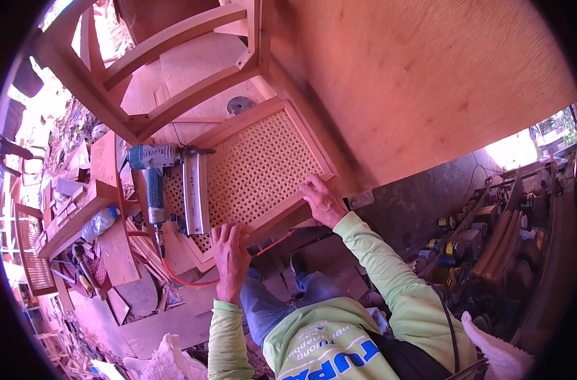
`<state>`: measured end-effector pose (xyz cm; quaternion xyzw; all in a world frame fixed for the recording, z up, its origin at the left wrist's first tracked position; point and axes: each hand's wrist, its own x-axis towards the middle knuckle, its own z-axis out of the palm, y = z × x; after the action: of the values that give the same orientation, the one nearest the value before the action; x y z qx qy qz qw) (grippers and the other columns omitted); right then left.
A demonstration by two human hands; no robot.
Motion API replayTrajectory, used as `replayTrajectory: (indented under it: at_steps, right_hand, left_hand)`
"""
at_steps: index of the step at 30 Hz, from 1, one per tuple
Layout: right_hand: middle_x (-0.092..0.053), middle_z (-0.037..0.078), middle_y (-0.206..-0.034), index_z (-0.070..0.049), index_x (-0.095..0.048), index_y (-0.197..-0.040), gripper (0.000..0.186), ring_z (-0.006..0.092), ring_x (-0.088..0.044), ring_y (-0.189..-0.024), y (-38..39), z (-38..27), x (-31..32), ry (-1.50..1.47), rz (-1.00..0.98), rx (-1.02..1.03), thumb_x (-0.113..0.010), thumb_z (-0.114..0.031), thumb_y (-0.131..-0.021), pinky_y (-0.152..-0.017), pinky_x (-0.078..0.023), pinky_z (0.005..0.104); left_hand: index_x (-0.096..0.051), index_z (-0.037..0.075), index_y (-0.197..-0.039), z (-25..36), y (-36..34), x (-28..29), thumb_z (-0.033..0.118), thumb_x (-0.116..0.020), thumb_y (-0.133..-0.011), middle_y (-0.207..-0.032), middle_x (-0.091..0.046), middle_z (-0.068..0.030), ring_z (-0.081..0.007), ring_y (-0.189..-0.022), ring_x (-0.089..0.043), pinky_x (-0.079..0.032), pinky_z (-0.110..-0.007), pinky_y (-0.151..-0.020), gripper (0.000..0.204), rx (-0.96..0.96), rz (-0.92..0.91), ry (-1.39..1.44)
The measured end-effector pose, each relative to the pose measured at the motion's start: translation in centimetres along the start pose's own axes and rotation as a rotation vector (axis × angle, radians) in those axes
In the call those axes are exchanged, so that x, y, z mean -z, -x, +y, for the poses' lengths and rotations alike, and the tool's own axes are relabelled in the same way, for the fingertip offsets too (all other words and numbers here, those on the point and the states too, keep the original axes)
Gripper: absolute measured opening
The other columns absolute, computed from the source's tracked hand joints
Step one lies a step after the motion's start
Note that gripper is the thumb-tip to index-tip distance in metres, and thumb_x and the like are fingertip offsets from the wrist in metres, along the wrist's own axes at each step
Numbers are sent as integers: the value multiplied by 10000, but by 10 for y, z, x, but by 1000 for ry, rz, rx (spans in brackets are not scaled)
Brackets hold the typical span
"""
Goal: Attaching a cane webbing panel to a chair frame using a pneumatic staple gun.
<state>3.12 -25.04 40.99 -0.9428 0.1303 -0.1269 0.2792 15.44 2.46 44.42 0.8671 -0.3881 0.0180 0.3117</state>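
Note:
A wooden frame (256, 221) with a woven cane panel (263, 161) lies in front of me, tilted to the view. My left hand (230, 256) is closed over its near edge, fingertips on top of the wood. Farther right, my right hand (324, 201) grips the same edge by the corner, its fingers curled over the rim; both thumbs are mostly hidden. On the left part of the cane rests a teal and grey air nail gun (165, 174) with a long silver magazine. Its red air hose (180, 278) runs under the frame's near side. Neither hand touches the gun.
A curved wooden chair frame (174, 95) stands beyond the panel, beside a large plywood sheet (421, 82). A grey metal disc (239, 105) lies behind the panel. Leftward are a plastic bottle (101, 223), hand tools and wood offcuts. Cans (453, 248) and boards crowd the right.

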Motion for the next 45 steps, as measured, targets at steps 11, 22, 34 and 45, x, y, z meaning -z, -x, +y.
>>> replayTrajectory:
  at_steps: [11, 22, 34, 45]
  right_hand:
    - [-563, 146, -1072, -11, -603, -1047, 225, 370, -653, -941, -1, 11, -7, -32, 74, 94, -618, 95, -848, -762, -559, 462]
    - [-582, 162, -1102, -24, -578, -1103, 311, 375, -652, -903, -2, 7, -6, 7, 168, 100, -668, 50, -815, -685, -518, 481]
    - [-598, 181, -1152, 26, -626, -1099, 370, 371, -672, -966, -1, 7, -2, 65, 118, 144, -620, 38, -729, -745, -586, 444]
    - [-559, 177, -1083, -2, -591, -1014, 274, 390, -655, -926, -2, 10, -6, -48, 116, 118, -600, 28, -742, -703, -571, 455]
  left_hand:
    - [-689, 57, -1070, 18, -21, 7, 34, -704, -850, -1063, -652, -118, -344, -1007, -573, -474, -455, -904, 221, -1, -66, -69]
    - [-701, 119, -1152, 91, -218, -119, 186, -757, -816, -1332, -615, -87, -312, -1248, -548, -443, -461, -1050, 347, -957, -338, -10]
    - [-624, 103, -948, 88, -243, -154, 125, -689, -799, -1028, -622, -56, -260, -1052, -597, -436, -439, -943, 163, -1047, -384, 22]
    - [-647, 136, -895, 86, -241, -160, 154, -756, -725, -953, -606, -18, -251, -1072, -593, -434, -453, -967, 203, -1009, -360, 15]
